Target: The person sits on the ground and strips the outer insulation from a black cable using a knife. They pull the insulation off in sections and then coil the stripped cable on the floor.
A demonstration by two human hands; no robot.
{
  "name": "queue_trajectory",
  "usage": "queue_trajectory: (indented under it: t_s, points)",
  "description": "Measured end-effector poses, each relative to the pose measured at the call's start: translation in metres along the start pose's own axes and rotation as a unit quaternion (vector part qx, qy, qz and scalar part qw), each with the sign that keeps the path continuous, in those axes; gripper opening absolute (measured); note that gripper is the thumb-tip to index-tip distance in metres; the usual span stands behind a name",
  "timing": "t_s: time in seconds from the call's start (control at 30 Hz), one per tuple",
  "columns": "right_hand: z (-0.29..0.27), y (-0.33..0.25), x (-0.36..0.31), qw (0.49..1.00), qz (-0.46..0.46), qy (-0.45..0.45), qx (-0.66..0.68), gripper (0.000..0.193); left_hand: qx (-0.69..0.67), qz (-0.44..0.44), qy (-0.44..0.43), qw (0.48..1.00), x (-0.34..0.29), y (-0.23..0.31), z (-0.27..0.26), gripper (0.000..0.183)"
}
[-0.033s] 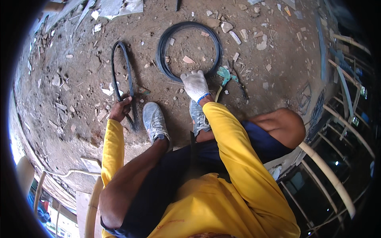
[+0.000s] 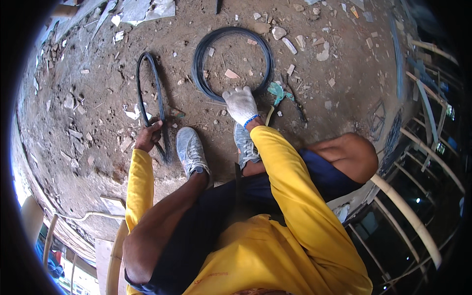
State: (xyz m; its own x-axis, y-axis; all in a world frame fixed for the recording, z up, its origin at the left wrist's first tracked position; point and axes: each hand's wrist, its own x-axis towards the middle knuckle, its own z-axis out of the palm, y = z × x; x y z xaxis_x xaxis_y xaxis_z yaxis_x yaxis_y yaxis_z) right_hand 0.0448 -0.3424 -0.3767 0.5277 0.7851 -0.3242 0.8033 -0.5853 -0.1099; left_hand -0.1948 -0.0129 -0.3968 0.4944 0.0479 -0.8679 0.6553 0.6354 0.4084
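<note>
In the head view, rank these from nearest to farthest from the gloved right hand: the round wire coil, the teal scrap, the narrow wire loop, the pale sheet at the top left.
From the right hand:
1. Round wire coil: the hand rests at its near edge, just ahead.
2. Teal scrap: on the dirt, just to the hand's right.
3. Narrow wire loop: off to the left, held by the bare left hand.
4. Pale sheet: far top left.

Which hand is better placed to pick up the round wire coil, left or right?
Right, most likely. The gloved right hand already rests on the near edge of the round wire coil. The bare left hand is busy gripping the narrow wire loop, well apart from the coil.
</note>
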Motion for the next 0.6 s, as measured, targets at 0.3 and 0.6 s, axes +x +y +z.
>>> queue_trajectory:
  t_s: [0.3,0.6]
  points:
    - [-0.024,0.073,0.011,1.0,0.012,0.014,-0.023,0.021,-0.028,0.01,-0.001,1.0,-0.006,-0.002,-0.003,0.025]
    - [-0.041,0.124,0.007,0.996,0.082,0.044,0.003,0.024,-0.017,0.02,-0.038,0.999,-0.003,-0.004,-0.013,0.04]
